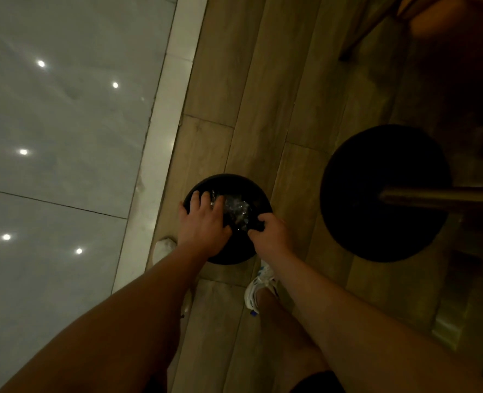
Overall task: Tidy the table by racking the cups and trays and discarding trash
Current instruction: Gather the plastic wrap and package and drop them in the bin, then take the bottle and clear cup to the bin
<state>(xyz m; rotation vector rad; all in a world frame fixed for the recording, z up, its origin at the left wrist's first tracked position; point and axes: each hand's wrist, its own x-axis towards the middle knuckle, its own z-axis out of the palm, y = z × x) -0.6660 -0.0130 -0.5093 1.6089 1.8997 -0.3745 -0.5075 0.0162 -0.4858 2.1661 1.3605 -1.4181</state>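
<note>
A round black trash bin (229, 181) stands on the wooden floor below me. Crumpled clear plastic trash (236, 211) lies in its mouth. My left hand (203, 222) rests flat on the bin's left rim, fingers spread, fingertips touching the plastic. My right hand (268, 236) is curled over the bin's right rim and grips its black edge. Whether that edge is a liner or the bin's wall I cannot tell in the dim light. No cups or trays are in view.
A black round table base (384, 194) with a metal pole (438, 198) stands just right of the bin. My white shoes (258, 287) are at the bin's near side. Glossy grey tiles (64, 137) lie left; a chair leg (356, 43) is far right.
</note>
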